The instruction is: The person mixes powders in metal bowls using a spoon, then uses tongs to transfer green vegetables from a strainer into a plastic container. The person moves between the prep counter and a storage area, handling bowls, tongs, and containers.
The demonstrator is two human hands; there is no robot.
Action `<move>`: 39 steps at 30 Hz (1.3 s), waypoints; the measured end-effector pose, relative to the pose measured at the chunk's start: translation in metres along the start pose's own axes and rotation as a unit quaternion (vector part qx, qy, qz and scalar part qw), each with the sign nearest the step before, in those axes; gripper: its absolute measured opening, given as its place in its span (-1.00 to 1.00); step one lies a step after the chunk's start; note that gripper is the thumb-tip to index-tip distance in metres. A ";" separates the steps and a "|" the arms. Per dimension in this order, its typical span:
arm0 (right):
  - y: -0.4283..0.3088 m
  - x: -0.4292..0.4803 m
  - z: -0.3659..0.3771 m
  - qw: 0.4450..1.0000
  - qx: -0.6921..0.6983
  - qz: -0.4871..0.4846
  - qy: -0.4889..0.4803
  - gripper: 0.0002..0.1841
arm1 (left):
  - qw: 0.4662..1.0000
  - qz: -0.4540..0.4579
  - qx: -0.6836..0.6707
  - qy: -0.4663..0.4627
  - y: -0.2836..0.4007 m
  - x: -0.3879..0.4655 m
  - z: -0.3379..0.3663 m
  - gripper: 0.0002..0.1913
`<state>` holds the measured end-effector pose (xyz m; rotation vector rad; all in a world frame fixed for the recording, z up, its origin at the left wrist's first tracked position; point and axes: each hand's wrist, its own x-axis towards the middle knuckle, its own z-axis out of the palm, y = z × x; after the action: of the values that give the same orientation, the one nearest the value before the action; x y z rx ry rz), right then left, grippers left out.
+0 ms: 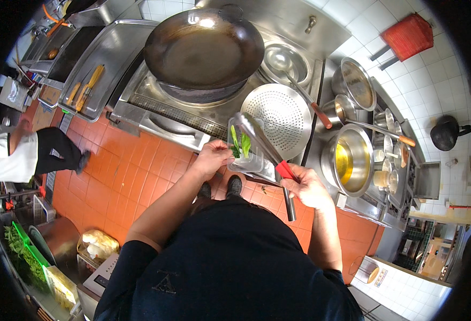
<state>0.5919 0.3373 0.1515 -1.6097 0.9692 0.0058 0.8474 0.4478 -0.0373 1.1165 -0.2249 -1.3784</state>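
My left hand (214, 157) pinches at the left edge of a clear plastic container (255, 161), which has a few green leaves (245, 143) in it. Whether the fingers grip the container or a leaf, I cannot tell. In my right hand (305, 185) are metal tongs (264, 139) with a red grip, their tips above the container. A large perforated strainer (277, 116) lies just beyond. Past it, a big dark wok (209, 50) sits on the stove, beside a ladle (305, 90) resting in a metal bowl (295, 60).
At the right stand a steel bowl of yellow oil (350, 160) and several seasoning pots. A metal tray (113, 68) with bamboo-coloured utensils (88, 88) is at the left. A person in a white top (14, 154) stands far left, on the red tiled floor (123, 168).
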 end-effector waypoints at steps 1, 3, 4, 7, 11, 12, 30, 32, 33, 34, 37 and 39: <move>-0.005 -0.002 0.002 1.000 0.002 -0.008 0.015 -0.64 | 1.000 -0.004 -0.013 0.003 0.000 -0.003 -0.004 -0.92; -0.006 -0.008 0.002 0.999 -0.045 -0.012 0.023 -0.60 | 0.999 -0.012 -0.040 0.008 0.001 -0.008 -0.010 -0.91; -0.003 -0.012 0.000 0.996 -0.080 -0.026 0.018 -0.60 | 0.999 -0.011 -0.051 0.013 0.002 -0.010 -0.013 -0.90; -0.001 -0.024 0.004 0.991 -0.130 -0.038 0.000 -0.60 | 0.997 0.002 -0.073 0.034 0.003 -0.016 -0.023 -0.89; 0.000 -0.029 0.028 0.983 -0.177 -0.056 0.006 -0.64 | 0.994 0.041 -0.072 0.066 0.001 -0.020 -0.031 -0.89; -0.002 -0.029 0.032 0.975 -0.214 -0.051 0.000 -0.65 | 0.994 0.051 -0.070 0.073 0.001 -0.021 -0.033 -0.89; -0.040 -0.041 0.054 0.976 -0.215 0.016 -0.043 -0.76 | 0.981 0.117 -0.057 0.146 -0.003 -0.056 -0.063 -0.86; -0.038 -0.034 0.060 0.971 -0.234 0.002 -0.044 -0.77 | 0.985 0.104 -0.045 0.132 -0.003 -0.065 -0.064 -0.84; -0.035 -0.030 0.063 0.965 -0.256 -0.027 -0.046 -0.77 | 0.986 0.099 -0.038 0.128 -0.003 -0.071 -0.064 -0.83; -0.032 -0.025 0.065 0.958 -0.277 -0.057 -0.048 -0.78 | 0.985 0.103 -0.055 0.124 -0.005 -0.075 -0.064 -0.84; -0.032 -0.027 0.066 0.969 -0.222 -0.099 -0.049 -0.73 | 0.979 0.117 -0.104 0.128 -0.010 -0.093 -0.063 -0.84; -0.040 -0.038 0.063 0.988 -0.123 -0.084 -0.044 -0.69 | 0.973 0.123 -0.131 0.142 -0.011 -0.108 -0.064 -0.85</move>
<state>0.6205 0.4089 0.1837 -1.8976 0.7854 0.0820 0.8572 0.5732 -0.0274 1.0122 0.0284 -0.9833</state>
